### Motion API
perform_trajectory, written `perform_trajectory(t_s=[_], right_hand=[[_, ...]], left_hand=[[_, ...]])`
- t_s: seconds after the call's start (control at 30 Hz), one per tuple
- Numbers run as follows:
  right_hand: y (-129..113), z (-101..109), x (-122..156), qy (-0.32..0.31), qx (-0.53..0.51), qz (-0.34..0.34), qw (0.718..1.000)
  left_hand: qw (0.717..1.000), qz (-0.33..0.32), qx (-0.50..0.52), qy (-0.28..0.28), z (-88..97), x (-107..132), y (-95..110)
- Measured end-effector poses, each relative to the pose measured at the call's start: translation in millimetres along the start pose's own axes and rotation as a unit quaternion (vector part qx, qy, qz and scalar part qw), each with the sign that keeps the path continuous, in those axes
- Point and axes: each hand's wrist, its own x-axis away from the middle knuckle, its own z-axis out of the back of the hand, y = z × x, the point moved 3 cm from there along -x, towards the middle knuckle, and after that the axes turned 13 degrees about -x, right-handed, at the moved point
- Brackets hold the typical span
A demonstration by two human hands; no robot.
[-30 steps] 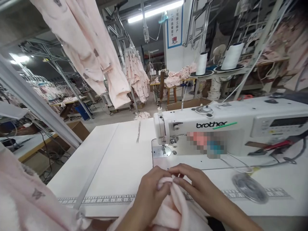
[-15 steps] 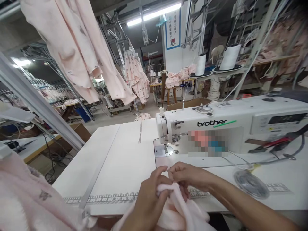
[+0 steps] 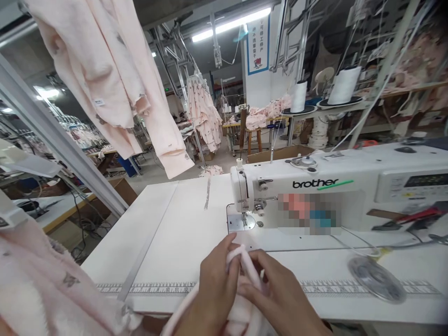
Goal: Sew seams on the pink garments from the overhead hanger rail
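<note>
A pale pink garment (image 3: 250,268) is bunched between my hands at the front edge of the sewing table (image 3: 168,252). My left hand (image 3: 219,273) pinches the folded edge between thumb and fingers. On the other side of the same fold, my right hand (image 3: 271,289) is closed on the fabric, its fingertips partly hidden behind it. The fold rises to a peak between both hands. Just beyond them stands a white sewing machine (image 3: 297,186), its needle plate (image 3: 241,222) bare of cloth.
A measuring tape strip (image 3: 157,289) runs along the table's front. A clear round dish (image 3: 377,279) lies at right. Pink garments (image 3: 94,79) hang at upper left, and more pink cloth (image 3: 31,280) is at lower left. Thread cones (image 3: 345,85) stand behind the machine.
My right hand has turned and moved down beside the fold, its forearm now coming from below. The folded edge now peaks higher between my hands. The view has shifted slightly.
</note>
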Motion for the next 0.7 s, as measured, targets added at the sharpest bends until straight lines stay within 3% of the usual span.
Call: perform_trajectory(t_s=[0.1,0.17,0.23,0.3,0.37,0.43,0.57,0.7], right_hand=[[-12.3,7.4,-12.6,-0.036,-0.176,-0.033,0.983],[-21.8,19.1,-25.9,-0.096,-0.296,-0.071,0.948],[-29.9,31.9,-36.4,-0.139,-0.303,-0.071,0.94],[-32.9,40.7,-41.8,-0.14,-0.214,-0.013,0.967],[-29.0,42.0,-41.8,-0.114,-0.108,0.047,0.986],[-19.4,38.2,-39.3,-0.087,-0.046,0.066,0.993],[2.2,32.6,-39.0,-0.045,-0.023,0.032,0.998],[22.1,37.9,-53.4,0.005,0.056,-0.002,0.998]], left_hand=[[0.998,0.012,0.065,-0.008,17.0,-23.0,22.7],[0.981,0.023,0.17,-0.086,28.8,-39.6,37.7],[0.938,0.029,0.28,-0.201,34.0,-50.3,46.0],[0.894,0.041,0.351,-0.276,32.0,-53.0,43.2],[0.884,0.067,0.368,-0.279,24.4,-50.6,31.4],[0.898,0.079,0.349,-0.257,15.2,-45.9,19.5],[0.929,0.077,0.297,-0.209,2.2,-45.9,6.2],[0.955,0.085,0.209,-0.194,-18.0,-62.5,-12.9]])
